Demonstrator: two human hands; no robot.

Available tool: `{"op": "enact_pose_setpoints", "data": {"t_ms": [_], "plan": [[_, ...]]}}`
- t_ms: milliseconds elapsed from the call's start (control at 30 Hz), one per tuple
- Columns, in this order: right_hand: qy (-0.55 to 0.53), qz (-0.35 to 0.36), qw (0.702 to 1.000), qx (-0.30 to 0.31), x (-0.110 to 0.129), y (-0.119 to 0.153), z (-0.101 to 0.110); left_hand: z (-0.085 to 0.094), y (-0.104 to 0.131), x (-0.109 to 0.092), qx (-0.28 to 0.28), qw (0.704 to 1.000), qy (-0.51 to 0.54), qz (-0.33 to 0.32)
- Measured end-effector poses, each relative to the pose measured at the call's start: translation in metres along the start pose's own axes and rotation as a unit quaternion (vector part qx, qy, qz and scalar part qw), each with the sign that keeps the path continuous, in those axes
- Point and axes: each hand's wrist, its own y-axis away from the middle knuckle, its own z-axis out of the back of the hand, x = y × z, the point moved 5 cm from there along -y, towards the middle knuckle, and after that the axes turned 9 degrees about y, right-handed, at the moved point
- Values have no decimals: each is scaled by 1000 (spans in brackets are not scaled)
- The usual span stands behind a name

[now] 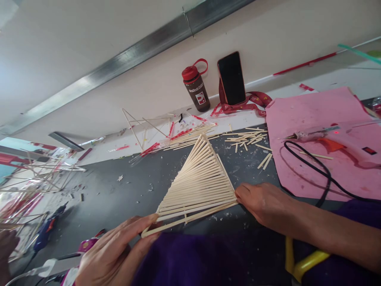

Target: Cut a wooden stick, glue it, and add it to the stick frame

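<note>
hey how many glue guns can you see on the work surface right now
1: a glue gun lies on the pink sheet, right of the stick triangle. Others may be hidden in the left-side clutter.

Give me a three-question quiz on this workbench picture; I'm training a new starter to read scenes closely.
1. True or false: the glue gun lies on the pink sheet.
2. Which hand touches the right-hand corner of the stick triangle? A) left hand B) right hand
3. What leans against the wall beside the brown bottle?

Key
1. True.
2. B; the left hand holds the near left corner.
3. A phone with a dark screen.
</note>
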Motion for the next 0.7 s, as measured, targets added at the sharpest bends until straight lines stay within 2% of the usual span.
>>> {"op": "enact_pose_setpoints", "data": {"t_ms": [100, 233, 433, 567, 700], "plan": [[8, -5, 1000, 2, 1, 0, 1, -1, -1, -1, 17, 999, -6, -41], [16, -2, 1000, 2, 1, 0, 0, 0, 0, -1, -9, 1000, 6, -17], [13, -12, 1000, 4, 0, -1, -2, 1, 1, 0, 12, 999, 0, -45], [-25, -23, 999, 19, -4, -4, 0, 3, 2, 3, 31, 997, -38, -62], [-88, -40, 995, 28, -9, -8, 3, 3, 2, 3, 6, 997, -53, -63]]}}
